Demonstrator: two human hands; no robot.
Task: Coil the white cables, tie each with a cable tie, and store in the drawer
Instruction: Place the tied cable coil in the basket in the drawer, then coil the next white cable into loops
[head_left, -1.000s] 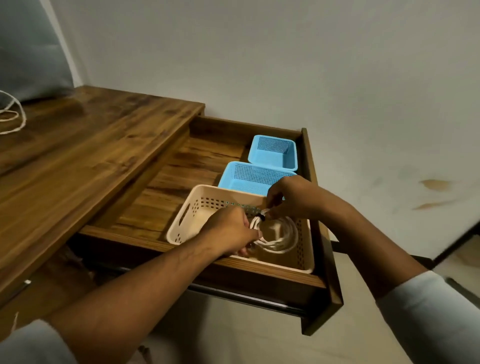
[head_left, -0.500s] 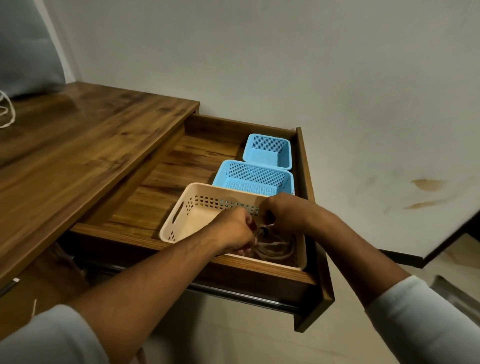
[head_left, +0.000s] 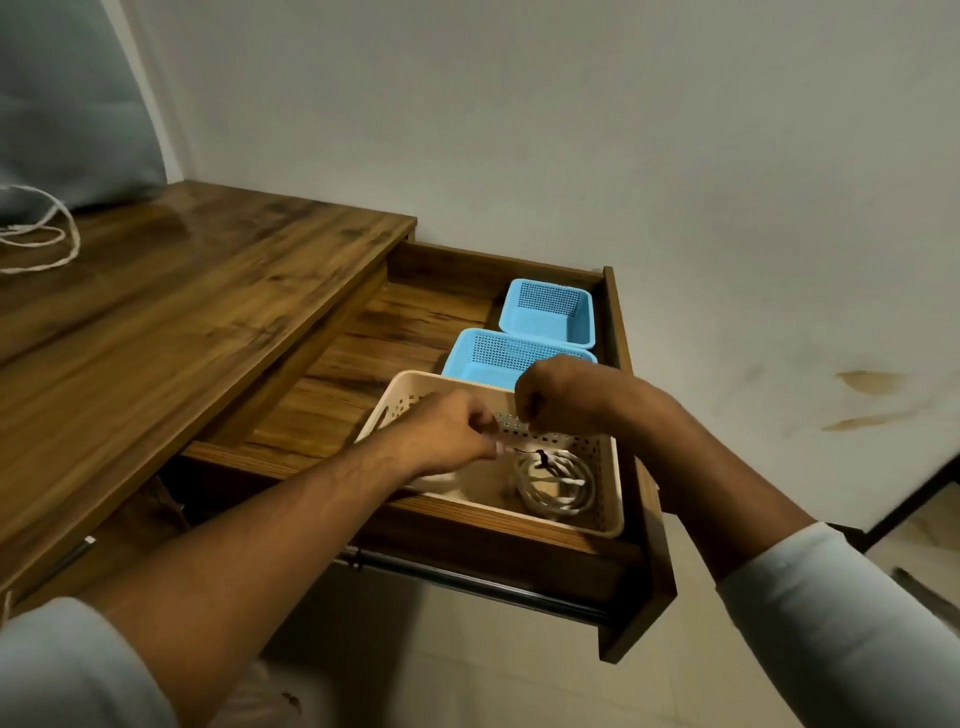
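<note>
A coiled white cable (head_left: 560, 488), bound by a dark cable tie (head_left: 540, 457), lies in the right end of a beige basket (head_left: 614, 493) at the front of the open wooden drawer (head_left: 631, 415). My left hand (head_left: 449, 436) hovers just left of and above the coil, its fingers loosely curled and holding nothing. Higher up, over the basket's far rim, my right hand (head_left: 550, 395) is curled into a loose fist and grips nothing that I can see. Neither hand touches the coil.
Two blue mesh baskets (head_left: 545, 312) (head_left: 493, 358) stand behind the beige one in the drawer. Another loose white cable (head_left: 52, 244) lies on the wooden desk top (head_left: 182, 312) at the far left. A white wall is behind.
Both hands held the coil in the basket before; now they have let go and lifted off it. The coil stays lying in the basket.
</note>
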